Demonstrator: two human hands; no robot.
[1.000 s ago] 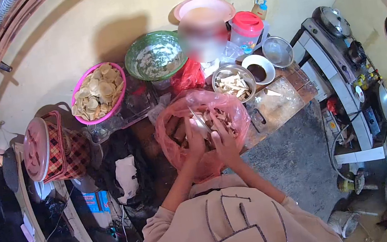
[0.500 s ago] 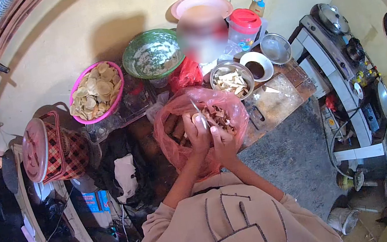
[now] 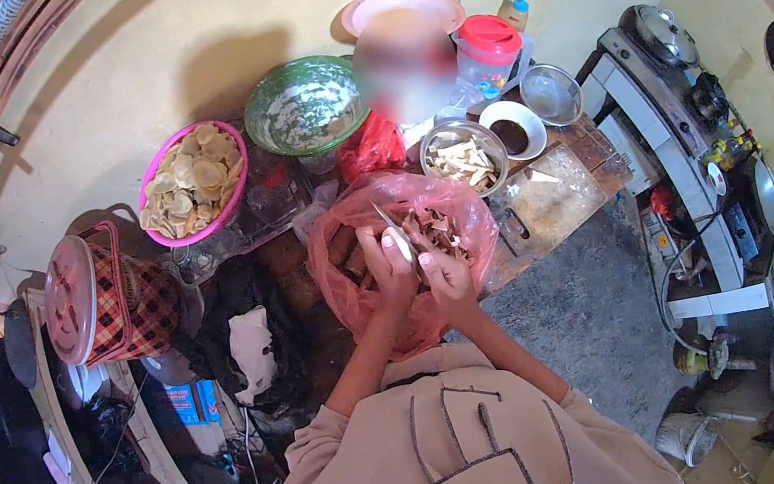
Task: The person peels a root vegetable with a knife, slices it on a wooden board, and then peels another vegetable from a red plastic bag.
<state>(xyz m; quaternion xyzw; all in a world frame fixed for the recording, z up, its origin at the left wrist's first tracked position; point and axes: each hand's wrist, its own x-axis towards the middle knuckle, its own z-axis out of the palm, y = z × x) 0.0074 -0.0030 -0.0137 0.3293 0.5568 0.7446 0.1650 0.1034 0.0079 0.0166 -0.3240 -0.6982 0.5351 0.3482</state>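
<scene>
A pink plastic bag (image 3: 343, 315) lies spread wide below me, with brown root peels (image 3: 443, 228) and unpeeled brown root pieces, like cassava, inside. Over its mouth, my left hand (image 3: 392, 272) is closed around a pale, peeled root piece (image 3: 397, 242). Close beside it, my right hand (image 3: 446, 278) is closed on a knife (image 3: 384, 216), whose thin blade points up and left across the root piece. The knife's handle is hidden in the fingers. Beyond the bag stands a metal bowl (image 3: 428, 170) of white root pieces (image 3: 463, 161).
A pink basket (image 3: 146, 187) of sliced pieces and a green basin (image 3: 270, 108) stand at the back left. A white bowl (image 3: 534, 146) with dark contents, a sieve (image 3: 551, 94), a red-lidded jar (image 3: 489, 43) and a cutting board (image 3: 553, 205) are right. A stove (image 3: 660, 77) is farther right.
The knife blade has tilted further left and sits slightly lower. Both hands have shifted a little while staying together over the bag, and more of the white piece shows in my left hand.
</scene>
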